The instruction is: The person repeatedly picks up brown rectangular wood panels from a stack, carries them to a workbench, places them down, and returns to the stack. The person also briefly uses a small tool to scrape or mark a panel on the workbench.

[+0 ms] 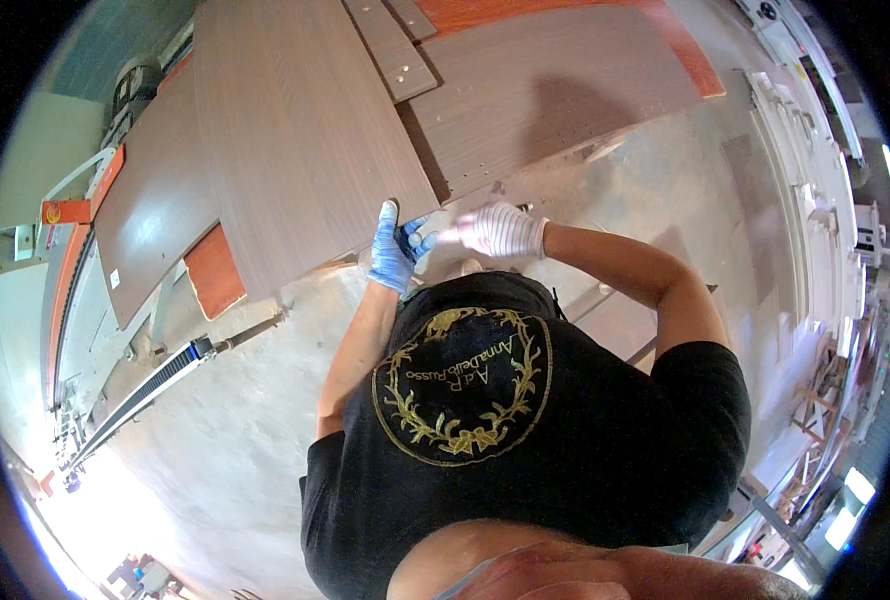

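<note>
A long brown wood-grain panel (pixel 295 130) lies on top of other boards, its near corner pointing at me. My left hand (pixel 395 255), in a blue and white glove, grips that near edge: the thumb lies on the top face, and the fingers curl beside the corner. Just right of it is my right hand (pixel 500 230), in a white striped glove, its fingers closed and smeared by motion. A small dark end shows by this hand's far side; what it belongs to is hidden. My right hand appears apart from the panel.
A wide brown panel (pixel 555 80) with small edge holes lies at the far right. Narrow drilled strips (pixel 390 45) rest on it. Another board (pixel 155 200) sits at the left over orange-red supports (pixel 215 272). An orange-and-white machine frame (pixel 80 210) stands farther left; white pieces (pixel 795 200) line the right.
</note>
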Motion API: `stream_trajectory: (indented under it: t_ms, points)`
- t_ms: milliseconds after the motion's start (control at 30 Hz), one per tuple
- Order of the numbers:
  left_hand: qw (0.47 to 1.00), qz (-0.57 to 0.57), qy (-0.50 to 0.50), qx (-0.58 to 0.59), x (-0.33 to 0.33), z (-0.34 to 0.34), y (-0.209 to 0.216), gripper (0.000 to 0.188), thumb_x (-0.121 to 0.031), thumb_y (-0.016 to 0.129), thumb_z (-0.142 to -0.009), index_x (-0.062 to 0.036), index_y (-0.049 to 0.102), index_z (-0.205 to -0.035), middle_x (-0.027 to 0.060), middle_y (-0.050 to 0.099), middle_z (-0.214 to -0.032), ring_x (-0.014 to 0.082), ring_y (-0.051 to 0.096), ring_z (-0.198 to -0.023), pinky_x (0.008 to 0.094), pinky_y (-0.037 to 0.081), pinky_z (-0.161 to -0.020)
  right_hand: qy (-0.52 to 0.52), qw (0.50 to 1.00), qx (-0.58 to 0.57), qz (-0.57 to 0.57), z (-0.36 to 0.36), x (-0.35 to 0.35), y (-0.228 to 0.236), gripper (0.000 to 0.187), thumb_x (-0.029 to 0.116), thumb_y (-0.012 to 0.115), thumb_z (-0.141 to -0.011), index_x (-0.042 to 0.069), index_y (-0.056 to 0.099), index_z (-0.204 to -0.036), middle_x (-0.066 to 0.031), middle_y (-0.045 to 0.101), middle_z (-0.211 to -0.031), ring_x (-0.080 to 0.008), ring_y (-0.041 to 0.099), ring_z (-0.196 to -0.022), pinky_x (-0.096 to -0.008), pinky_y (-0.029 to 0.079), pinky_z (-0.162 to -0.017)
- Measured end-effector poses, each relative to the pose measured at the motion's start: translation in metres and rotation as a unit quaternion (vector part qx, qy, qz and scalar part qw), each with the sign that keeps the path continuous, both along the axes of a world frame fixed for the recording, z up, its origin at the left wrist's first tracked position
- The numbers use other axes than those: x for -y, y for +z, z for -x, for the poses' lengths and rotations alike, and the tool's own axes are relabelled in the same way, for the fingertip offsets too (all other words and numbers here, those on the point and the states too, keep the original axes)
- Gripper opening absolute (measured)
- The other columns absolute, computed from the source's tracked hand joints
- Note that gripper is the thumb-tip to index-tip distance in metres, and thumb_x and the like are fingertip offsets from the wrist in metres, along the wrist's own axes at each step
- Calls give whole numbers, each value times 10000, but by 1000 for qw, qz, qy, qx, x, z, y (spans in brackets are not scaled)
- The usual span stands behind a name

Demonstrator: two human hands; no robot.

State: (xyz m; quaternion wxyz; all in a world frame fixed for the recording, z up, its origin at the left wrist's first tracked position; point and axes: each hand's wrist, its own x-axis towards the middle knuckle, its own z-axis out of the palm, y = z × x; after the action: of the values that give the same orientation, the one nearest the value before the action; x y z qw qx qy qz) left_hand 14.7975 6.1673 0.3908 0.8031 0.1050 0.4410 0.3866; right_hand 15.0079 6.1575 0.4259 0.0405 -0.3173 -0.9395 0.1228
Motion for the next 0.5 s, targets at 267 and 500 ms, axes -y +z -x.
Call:
stream_trajectory:
  t_ms: [267,500]
  points:
    - [1000,24,7,11,-4,6,12,585,-549,588,-764,-16,584,-1004,89,648,-736,148,596,-548,357,560,-624,-165,974,-154,32,4,-86,-5,445,47,419,-831,173,444,-1257,-133,588,-1061,-305,578,-910,-403,479,-788]
    - [997,56,-11,54,-8,28,-18,615,-561,596,-755,-27,561,-1057,140,645,-834,111,507,-449,330,555,-593,-158,970,-167,80,11,-36,-15,400,86,390,-858,256,516,-1198,-116,602,-1076,-297,605,-885,-403,500,-757]
